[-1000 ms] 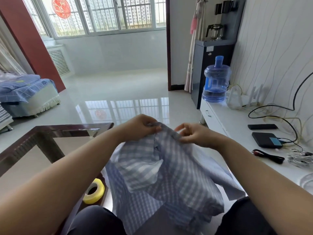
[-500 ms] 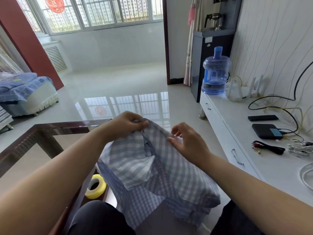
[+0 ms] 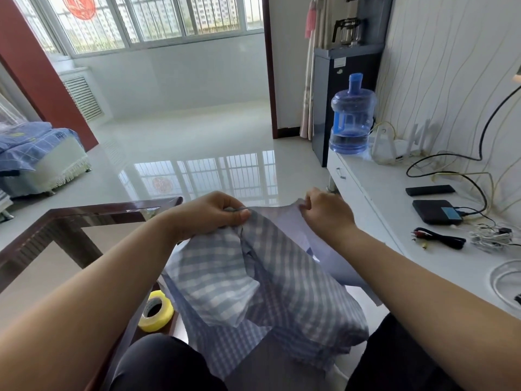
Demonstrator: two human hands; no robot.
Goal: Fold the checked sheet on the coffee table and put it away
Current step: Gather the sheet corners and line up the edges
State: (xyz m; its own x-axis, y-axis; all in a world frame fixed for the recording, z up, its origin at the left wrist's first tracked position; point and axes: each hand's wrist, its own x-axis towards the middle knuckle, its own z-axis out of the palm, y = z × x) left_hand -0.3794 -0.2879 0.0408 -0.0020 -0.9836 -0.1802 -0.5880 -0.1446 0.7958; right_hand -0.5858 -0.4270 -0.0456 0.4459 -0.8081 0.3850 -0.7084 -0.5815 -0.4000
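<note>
Both hands, left (image 3: pixel 208 214) and right (image 3: pixel 324 211), pinch the sheet (image 3: pixel 270 280) edge; tape (image 3: pixel 156 310) sits on the tabletop (image 3: pixel 84 213) corner, cabinet (image 3: pixel 394 221) right.

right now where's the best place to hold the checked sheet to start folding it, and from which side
Hold the checked sheet along its top edge, coming from above. The left hand and right hand already pinch that edge a short way apart, and the rest hangs bunched toward the lap. Sliding the hands outward to the corners would probably let the bunched cloth drop flat.
</note>
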